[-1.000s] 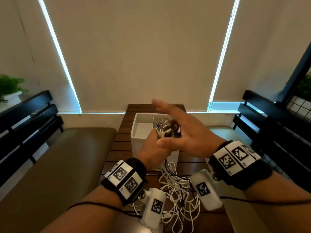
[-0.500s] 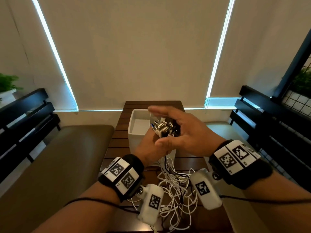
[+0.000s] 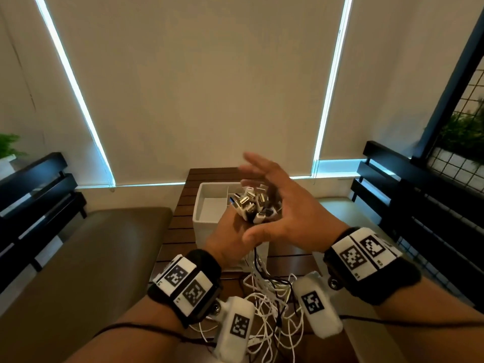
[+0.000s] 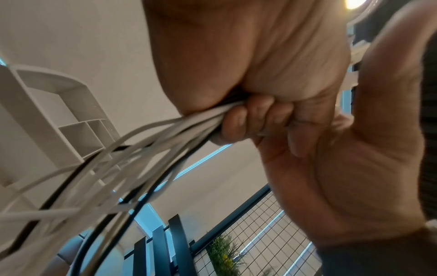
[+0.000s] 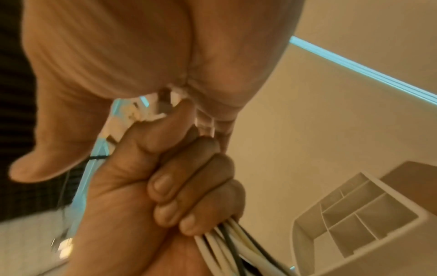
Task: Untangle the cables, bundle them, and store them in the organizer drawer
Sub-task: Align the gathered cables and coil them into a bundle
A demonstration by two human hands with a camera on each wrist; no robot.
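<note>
My left hand [image 3: 227, 239] grips a bundle of white and black cables in a fist above the table. Their metal USB plug ends [image 3: 251, 205] stick up out of the fist. The right hand [image 3: 285, 205] is held flat against the right side of those plugs, fingers straight and spread. In the left wrist view the cables [image 4: 141, 145] fan out below my curled fingers [image 4: 246, 121]. Seen from the right wrist, the left hand [image 5: 153, 186] clenches the cables [image 5: 224, 240]. The rest of the cables [image 3: 264, 310] lie tangled on the table. The white organizer [image 3: 199, 205], with dividers, stands just behind the hands.
The narrow slatted wooden table [image 3: 180, 231] runs between two cushioned benches, one on the left [image 3: 91, 258] and one on the right [image 3: 337, 208], both with black slatted backs. A wire grid with plants [image 3: 463, 142] is at the far right.
The right hand dipped over the plug ends, and its fingers have since lifted and spread again. The left hand keeps its grip on the bundle.
</note>
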